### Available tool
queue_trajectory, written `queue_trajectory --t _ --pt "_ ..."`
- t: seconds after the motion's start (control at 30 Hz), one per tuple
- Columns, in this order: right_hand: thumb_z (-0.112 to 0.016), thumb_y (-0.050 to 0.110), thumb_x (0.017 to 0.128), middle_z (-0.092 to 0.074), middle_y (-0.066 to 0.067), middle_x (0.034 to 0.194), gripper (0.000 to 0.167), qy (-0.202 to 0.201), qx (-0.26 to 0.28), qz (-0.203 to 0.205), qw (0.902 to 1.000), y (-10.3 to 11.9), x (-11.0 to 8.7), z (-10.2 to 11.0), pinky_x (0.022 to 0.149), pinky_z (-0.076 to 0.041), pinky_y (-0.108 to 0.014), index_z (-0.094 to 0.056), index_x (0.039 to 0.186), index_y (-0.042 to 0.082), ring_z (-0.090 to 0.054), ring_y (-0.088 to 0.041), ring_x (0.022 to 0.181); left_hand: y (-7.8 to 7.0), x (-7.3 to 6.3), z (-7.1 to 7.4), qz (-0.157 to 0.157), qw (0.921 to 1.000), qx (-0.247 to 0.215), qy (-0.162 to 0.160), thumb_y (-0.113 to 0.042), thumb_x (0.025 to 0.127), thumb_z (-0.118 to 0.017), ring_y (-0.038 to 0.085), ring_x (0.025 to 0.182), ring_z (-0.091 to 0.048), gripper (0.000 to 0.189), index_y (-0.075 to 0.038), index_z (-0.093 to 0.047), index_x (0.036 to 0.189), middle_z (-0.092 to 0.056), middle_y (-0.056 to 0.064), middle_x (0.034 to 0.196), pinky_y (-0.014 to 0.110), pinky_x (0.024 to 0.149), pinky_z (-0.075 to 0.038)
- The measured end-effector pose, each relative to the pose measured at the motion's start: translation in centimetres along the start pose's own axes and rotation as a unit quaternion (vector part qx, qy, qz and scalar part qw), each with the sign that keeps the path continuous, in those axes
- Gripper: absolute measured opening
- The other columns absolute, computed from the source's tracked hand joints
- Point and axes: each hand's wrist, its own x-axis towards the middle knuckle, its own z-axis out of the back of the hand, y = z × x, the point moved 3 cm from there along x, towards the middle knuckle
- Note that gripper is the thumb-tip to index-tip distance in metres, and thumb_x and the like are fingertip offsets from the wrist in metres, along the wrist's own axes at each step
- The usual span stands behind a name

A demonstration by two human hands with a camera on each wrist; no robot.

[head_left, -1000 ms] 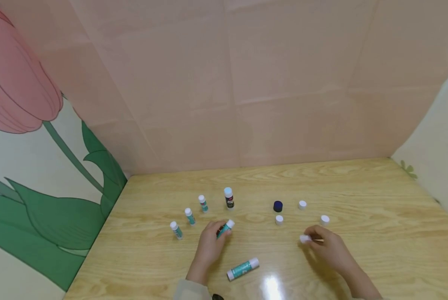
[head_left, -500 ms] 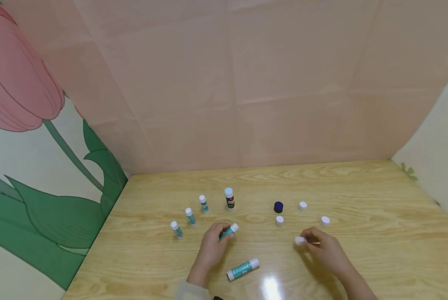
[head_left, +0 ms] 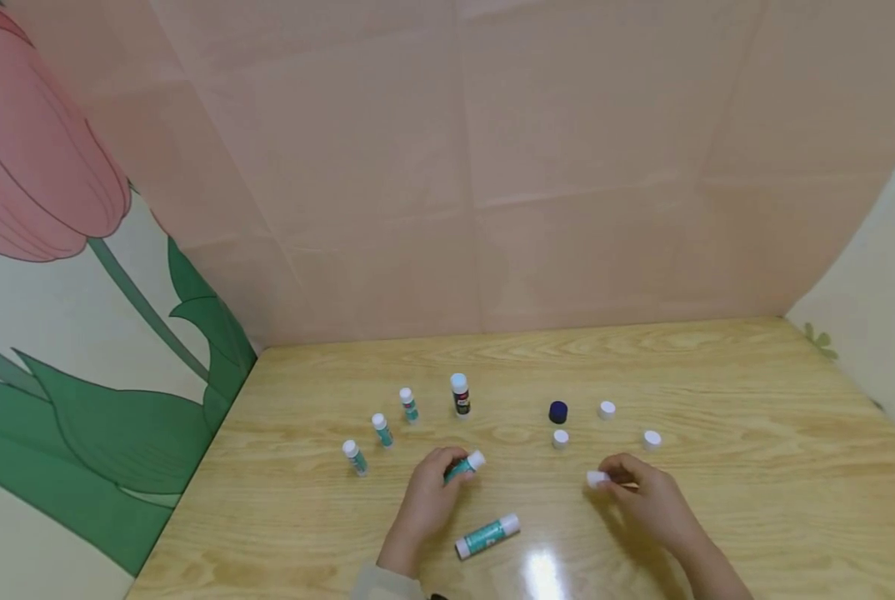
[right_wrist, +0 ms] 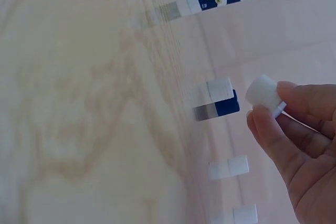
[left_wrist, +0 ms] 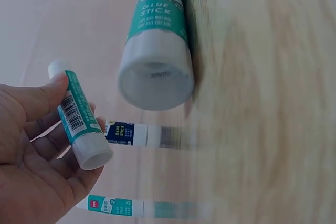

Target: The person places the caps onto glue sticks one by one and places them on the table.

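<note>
The white cap (head_left: 596, 477), pinched by the right hand (head_left: 646, 500), edged left; left hand (head_left: 428, 500) grips a seemingly uncapped glue stick (head_left: 464, 467).

A: What kind of place is this?

B: It looks like a craft corner, maybe in a home or a playroom. I cannot tell which.

A: Why do you think so?

B: The bench (head_left: 717, 400) is light wood. Pink paper (head_left: 552, 167) covers the wall behind it. On the left there is a big painted tulip (head_left: 35, 158) with green leaves (head_left: 117, 417).

A: Anything else?

B: Small glue sticks (head_left: 381, 430) stand in a row on the bench, and a bigger one (head_left: 487, 536) lies flat. Loose white caps (head_left: 607, 409) and one dark blue cap (head_left: 557, 412) sit close by.
</note>
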Motion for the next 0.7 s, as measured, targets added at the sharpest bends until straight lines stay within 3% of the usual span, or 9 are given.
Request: queue_trajectory --t 0.33,0.7 --pt "-0.064 0.004 0.075 -0.061 -0.006 0.082 0.016 -0.001 0.012 -0.002 0.9999 0.5 -0.06 0.03 0.065 -0.048 -0.031 -0.057 0.089 0.004 -0.059 -0.024 0.076 -0.3 -0.2 -0.2 -0.031 0.9995 0.01 -0.004 -0.024 0.082 -0.056 0.014 0.087 -0.051 0.024 -0.009 -0.057 0.101 -0.053 -0.004 0.093 0.03 0.075 -0.043" --pt "-0.065 0.004 0.075 -0.06 -0.003 0.081 0.017 -0.005 0.019 0.006 0.9998 0.97 -0.03 0.08 0.065 -0.048 -0.027 -0.056 0.089 0.002 -0.057 -0.02 0.075 -0.37 -0.34 -0.49 -0.025 0.9993 0.025 0.015 -0.021 0.082 -0.057 0.011 0.088 -0.051 0.025 -0.009 -0.057 0.104 -0.052 -0.005 0.094 0.029 0.077 -0.043"
